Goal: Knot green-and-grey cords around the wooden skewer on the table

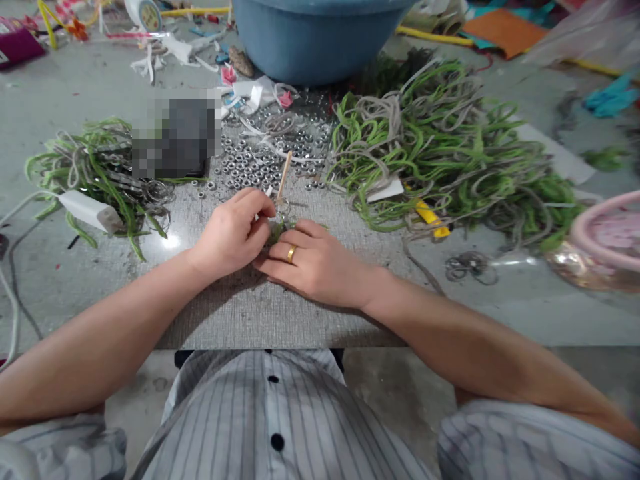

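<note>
My left hand (235, 233) and my right hand (313, 263) meet at the middle of a grey textured board (240, 313). Both pinch a small bundle of green and grey cord (278, 230) between them. My left fingers are curled round its near end. My right hand, with a gold ring, lies over the bundle, fingers pressed together. A thin wooden stick (284, 177) stands up just behind my left fingertips; whether a finger holds it is hidden. Beyond the stick lie several small metal rings (250, 163).
A big heap of green and grey cords (450, 147) lies at the right, a smaller one (95, 167) at the left beside a white charger (87, 210). A blue basin (315, 37) stands behind. A yellow-handled tool (433, 220) and a pink rim (607, 230) sit right.
</note>
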Demonstrator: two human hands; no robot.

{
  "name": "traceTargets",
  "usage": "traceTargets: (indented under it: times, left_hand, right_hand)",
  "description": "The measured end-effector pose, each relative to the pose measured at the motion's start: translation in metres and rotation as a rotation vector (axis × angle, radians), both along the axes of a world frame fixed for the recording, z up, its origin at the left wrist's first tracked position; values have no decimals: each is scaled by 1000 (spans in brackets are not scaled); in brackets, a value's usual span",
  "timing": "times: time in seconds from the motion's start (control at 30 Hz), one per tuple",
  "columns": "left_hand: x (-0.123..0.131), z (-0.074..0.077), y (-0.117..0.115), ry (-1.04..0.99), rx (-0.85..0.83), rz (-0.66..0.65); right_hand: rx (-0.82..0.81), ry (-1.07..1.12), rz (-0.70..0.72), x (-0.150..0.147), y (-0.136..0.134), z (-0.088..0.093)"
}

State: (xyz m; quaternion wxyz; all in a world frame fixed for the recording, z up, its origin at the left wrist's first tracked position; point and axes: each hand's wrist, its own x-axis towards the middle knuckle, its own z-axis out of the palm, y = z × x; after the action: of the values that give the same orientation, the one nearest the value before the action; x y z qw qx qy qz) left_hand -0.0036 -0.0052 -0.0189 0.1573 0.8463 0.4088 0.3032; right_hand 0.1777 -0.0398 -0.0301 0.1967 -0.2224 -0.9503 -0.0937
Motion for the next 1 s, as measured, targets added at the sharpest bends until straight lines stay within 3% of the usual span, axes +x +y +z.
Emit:
traceTargets:
  times: [0.13, 0.23, 0.43, 0.6, 1.0]
  left_hand:
    - [1, 3, -2, -58, -38, -105]
    - [1, 4, -1, -113, -130, -113]
    - [1, 3, 1, -201, -265, -52]
    - [2, 2, 2, -221, -272, -42]
    - [3, -5, 2, -79, -80, -94]
  right_hand:
    - [-40, 23, -6, -7, -2, -8]
    - [-121, 99, -43, -5, 1, -8]
    - [-491, 508, -208, 9, 11, 2]
    - [-716, 753, -360, 11, 17, -5]
    - [-782, 776, -396, 11, 20, -10]
